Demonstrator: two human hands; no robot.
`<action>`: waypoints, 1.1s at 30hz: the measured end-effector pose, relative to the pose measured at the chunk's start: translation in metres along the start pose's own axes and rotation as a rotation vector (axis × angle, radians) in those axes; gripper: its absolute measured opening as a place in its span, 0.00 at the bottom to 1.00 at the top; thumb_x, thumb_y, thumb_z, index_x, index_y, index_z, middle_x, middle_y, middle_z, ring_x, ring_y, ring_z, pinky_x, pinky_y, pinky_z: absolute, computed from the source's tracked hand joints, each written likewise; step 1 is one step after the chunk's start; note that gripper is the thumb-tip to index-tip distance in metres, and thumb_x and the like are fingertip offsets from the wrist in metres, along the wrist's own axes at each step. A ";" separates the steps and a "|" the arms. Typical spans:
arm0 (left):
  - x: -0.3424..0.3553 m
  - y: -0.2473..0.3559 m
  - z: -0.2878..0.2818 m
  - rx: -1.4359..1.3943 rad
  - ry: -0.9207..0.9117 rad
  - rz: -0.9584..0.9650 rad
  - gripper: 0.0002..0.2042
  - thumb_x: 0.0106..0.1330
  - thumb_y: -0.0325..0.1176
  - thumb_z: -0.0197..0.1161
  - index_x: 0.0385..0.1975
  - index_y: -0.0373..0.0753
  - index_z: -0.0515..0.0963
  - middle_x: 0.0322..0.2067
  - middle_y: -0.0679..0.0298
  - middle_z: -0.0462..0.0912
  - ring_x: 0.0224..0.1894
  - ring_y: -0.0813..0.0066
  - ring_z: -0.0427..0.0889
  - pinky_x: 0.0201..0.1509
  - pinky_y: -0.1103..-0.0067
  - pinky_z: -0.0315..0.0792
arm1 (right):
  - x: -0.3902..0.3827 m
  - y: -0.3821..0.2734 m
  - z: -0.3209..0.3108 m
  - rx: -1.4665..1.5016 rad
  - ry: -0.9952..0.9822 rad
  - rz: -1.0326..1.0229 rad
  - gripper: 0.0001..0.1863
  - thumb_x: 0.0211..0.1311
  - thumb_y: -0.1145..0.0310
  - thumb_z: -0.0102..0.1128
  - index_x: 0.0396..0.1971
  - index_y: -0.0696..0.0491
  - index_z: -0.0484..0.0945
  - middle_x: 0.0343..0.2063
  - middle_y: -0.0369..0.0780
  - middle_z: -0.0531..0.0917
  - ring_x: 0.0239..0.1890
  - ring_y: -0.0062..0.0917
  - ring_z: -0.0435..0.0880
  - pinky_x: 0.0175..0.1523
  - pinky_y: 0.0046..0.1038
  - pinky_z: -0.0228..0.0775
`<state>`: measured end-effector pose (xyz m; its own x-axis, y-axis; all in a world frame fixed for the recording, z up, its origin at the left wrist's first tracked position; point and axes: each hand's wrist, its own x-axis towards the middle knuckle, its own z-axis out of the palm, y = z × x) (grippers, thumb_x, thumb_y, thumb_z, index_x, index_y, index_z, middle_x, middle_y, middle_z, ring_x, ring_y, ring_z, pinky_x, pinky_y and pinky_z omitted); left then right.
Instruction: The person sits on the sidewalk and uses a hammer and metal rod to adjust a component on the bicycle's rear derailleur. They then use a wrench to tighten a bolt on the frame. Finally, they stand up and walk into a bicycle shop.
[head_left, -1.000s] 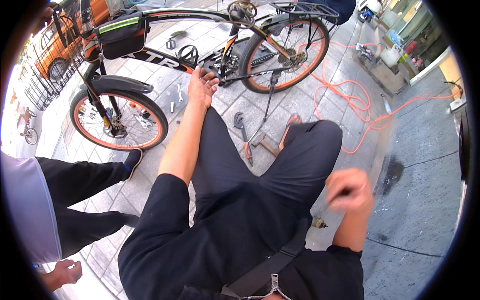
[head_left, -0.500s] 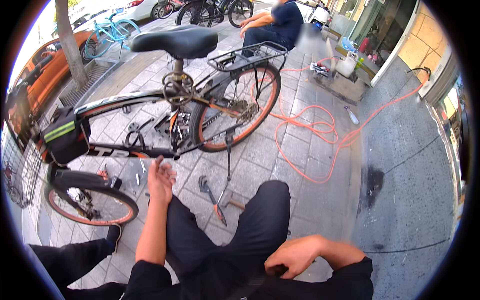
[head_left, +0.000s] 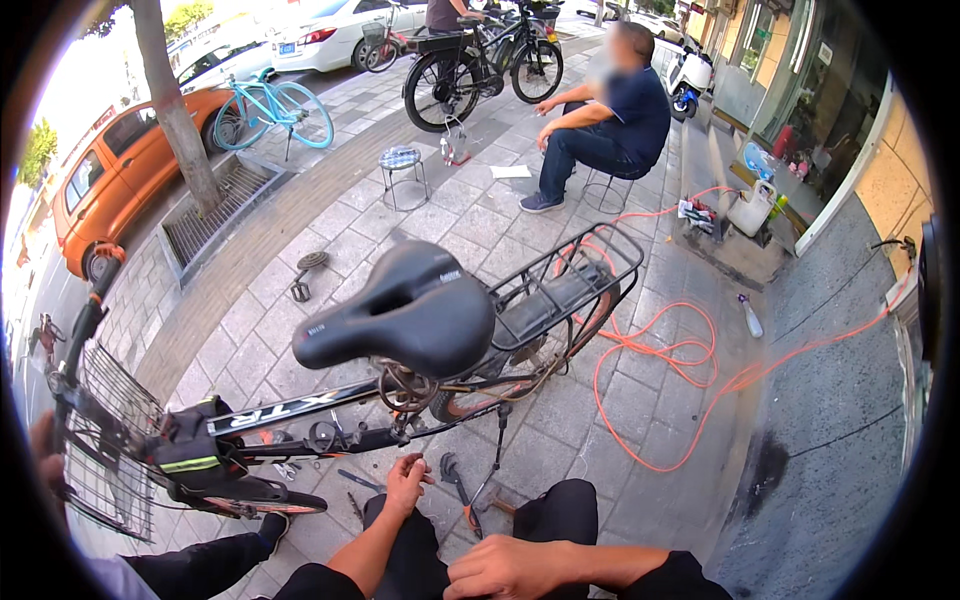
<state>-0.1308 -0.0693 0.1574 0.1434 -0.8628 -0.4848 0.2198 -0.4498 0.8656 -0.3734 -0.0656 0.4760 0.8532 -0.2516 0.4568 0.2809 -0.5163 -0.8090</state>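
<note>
A bicycle with a black frame [head_left: 285, 411] stands across in front of me, its black saddle [head_left: 405, 312] and rear rack [head_left: 560, 285] nearest the middle of the view. My left hand [head_left: 405, 487] is raised over my left knee, just below the frame's crank area. Its fingers are loosely bent and apart, with nothing seen in them. My right hand [head_left: 500, 568] rests low over my lap, back upward, its fingertips hidden at the lower edge. Between my knees a wrench with an orange-and-black handle [head_left: 461, 492] lies on the paving, beside a wooden-handled hammer [head_left: 497, 506].
A loose crank with pedal [head_left: 305, 274] lies beyond the bicycle. An orange hose [head_left: 690, 360] loops over the paving at right, near a screwdriver-like tool [head_left: 750, 315]. A person [head_left: 625, 120] sits behind; a small stool [head_left: 402, 180] stands left of them. Someone's leg [head_left: 200, 555] shows at lower left.
The view has tipped up and swung left, so the bicycle and my hands sit lower and further right or inward. My right hand has come closer to my left.
</note>
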 end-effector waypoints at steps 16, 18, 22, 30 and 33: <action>-0.116 0.300 0.162 0.192 -0.426 0.014 0.23 0.76 0.42 0.59 0.62 0.33 0.72 0.40 0.60 0.84 0.34 0.77 0.86 0.23 0.84 0.71 | 0.293 -0.306 -0.149 -0.139 -0.140 -0.382 0.09 0.49 0.67 0.61 0.31 0.52 0.82 0.30 0.44 0.84 0.31 0.44 0.86 0.33 0.44 0.76; -0.098 0.312 0.201 0.214 -0.460 0.004 0.23 0.75 0.43 0.59 0.62 0.34 0.73 0.40 0.61 0.84 0.34 0.76 0.86 0.25 0.84 0.71 | 0.265 -0.296 -0.167 -0.065 -0.194 -0.260 0.08 0.46 0.72 0.62 0.29 0.54 0.84 0.28 0.49 0.85 0.33 0.46 0.87 0.38 0.44 0.77; -0.068 0.311 0.306 0.158 -0.493 -0.072 0.21 0.75 0.43 0.59 0.60 0.34 0.74 0.40 0.60 0.83 0.33 0.73 0.87 0.24 0.83 0.71 | 0.178 -0.281 -0.227 -0.040 0.188 -0.298 0.13 0.51 0.58 0.69 0.28 0.54 0.82 0.29 0.44 0.84 0.35 0.44 0.86 0.37 0.45 0.76; -0.077 0.337 0.547 0.214 -0.823 -0.146 0.24 0.75 0.44 0.59 0.62 0.32 0.72 0.41 0.59 0.82 0.33 0.72 0.86 0.25 0.83 0.71 | -0.023 -0.298 -0.370 -0.493 0.389 0.213 0.16 0.60 0.53 0.68 0.31 0.50 0.78 0.32 0.36 0.80 0.36 0.34 0.81 0.34 0.38 0.76; -0.086 0.347 0.613 0.286 -0.935 -0.130 0.26 0.74 0.46 0.60 0.62 0.32 0.72 0.44 0.58 0.83 0.36 0.73 0.86 0.28 0.81 0.73 | -0.113 -0.304 -0.388 -0.558 0.599 0.344 0.13 0.59 0.56 0.71 0.36 0.48 0.84 0.29 0.36 0.81 0.35 0.33 0.82 0.35 0.37 0.74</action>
<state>-0.6583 -0.2925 0.5760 -0.7128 -0.5823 -0.3909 -0.0792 -0.4869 0.8698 -0.7260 -0.1977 0.8135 0.4335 -0.7719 0.4651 -0.3375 -0.6176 -0.7104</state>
